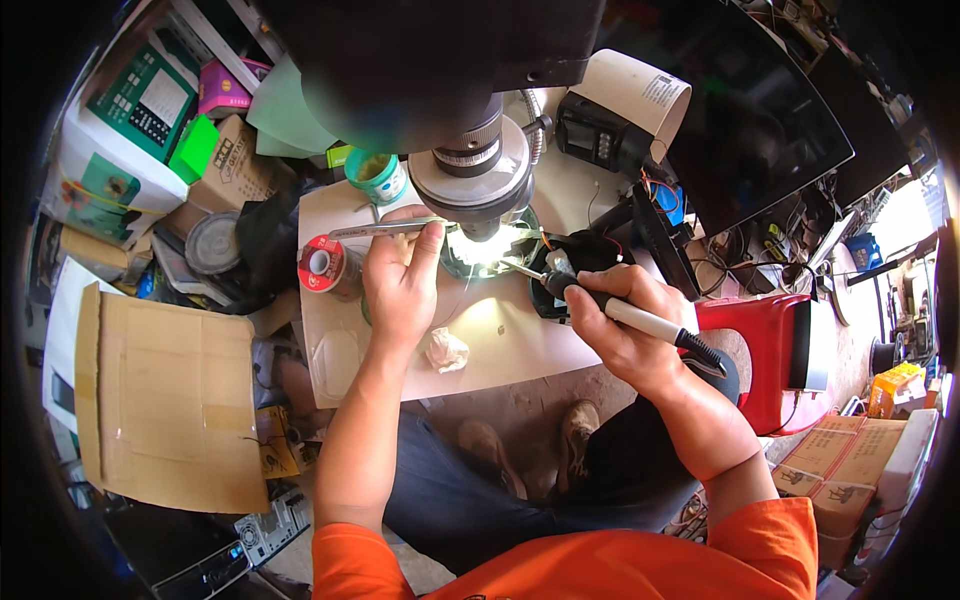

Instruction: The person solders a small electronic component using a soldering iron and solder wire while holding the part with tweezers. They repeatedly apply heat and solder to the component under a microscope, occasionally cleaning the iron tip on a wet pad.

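Note:
My left hand is closed round a pair of metal tweezers, whose tips reach toward the bright spot under the microscope. In my right hand is a soldering iron with a pale handle and black cord. Its metal tip points left into the same lit area. Glare washes out the small work piece there, so I cannot make out its details. Left of my left hand stands a solder spool with a red label. A crumpled white tissue lies on the table in front of the lit spot.
Behind my left hand is an open green-and-white jar. A dark device stands at the table's back right, below a large black screen. To the right is a red stool; at left leans a cardboard box.

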### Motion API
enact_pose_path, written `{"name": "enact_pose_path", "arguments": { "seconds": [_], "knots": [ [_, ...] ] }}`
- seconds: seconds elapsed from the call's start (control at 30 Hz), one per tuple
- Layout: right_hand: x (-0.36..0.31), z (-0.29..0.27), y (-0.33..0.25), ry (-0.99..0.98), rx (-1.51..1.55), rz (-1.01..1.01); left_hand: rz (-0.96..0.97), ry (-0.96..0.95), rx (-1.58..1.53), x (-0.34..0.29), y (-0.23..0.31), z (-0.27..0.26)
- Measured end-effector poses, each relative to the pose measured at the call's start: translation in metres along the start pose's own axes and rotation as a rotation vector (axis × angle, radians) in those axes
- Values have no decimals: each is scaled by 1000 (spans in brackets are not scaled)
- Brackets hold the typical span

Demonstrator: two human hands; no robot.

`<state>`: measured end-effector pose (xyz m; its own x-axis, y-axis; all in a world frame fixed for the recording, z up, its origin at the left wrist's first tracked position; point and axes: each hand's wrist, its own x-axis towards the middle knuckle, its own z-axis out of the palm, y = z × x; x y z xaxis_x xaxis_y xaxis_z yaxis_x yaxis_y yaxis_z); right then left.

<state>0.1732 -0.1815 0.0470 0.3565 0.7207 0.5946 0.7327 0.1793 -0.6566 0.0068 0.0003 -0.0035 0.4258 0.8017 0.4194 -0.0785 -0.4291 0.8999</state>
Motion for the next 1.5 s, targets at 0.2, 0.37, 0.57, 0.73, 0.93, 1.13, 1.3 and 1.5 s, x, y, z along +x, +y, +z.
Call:
{"name": "enact_pose_path", "arguments": {
  "seconds": [0.2,0.37,0.57,0.73,0.93,1.13,1.3,1.5],
  "knots": [
    [-1,2,1,0,58,34,4,-18,-90,1,4,2],
    [0,2,0,6,46,22,-22,-33,-73,0,5,1],
    [-2,6,3,13,58,21,-1,-12,-101,1,8,4],
    [-2,4,1,0,47,3,11,-23,-39,1,6,1],
    [-1,4,1,-10,50,2,-20,-28,-35,0,4,-1],
    [0,4,-1,-5,28,-9,3,-13,-87,1,4,2],
    [0,4,1,-4,26,-21,-20,-29,-48,0,5,0],
    [1,4,-1,-3,33,-32,-10,-18,-39,1,5,0]
  ]
}}
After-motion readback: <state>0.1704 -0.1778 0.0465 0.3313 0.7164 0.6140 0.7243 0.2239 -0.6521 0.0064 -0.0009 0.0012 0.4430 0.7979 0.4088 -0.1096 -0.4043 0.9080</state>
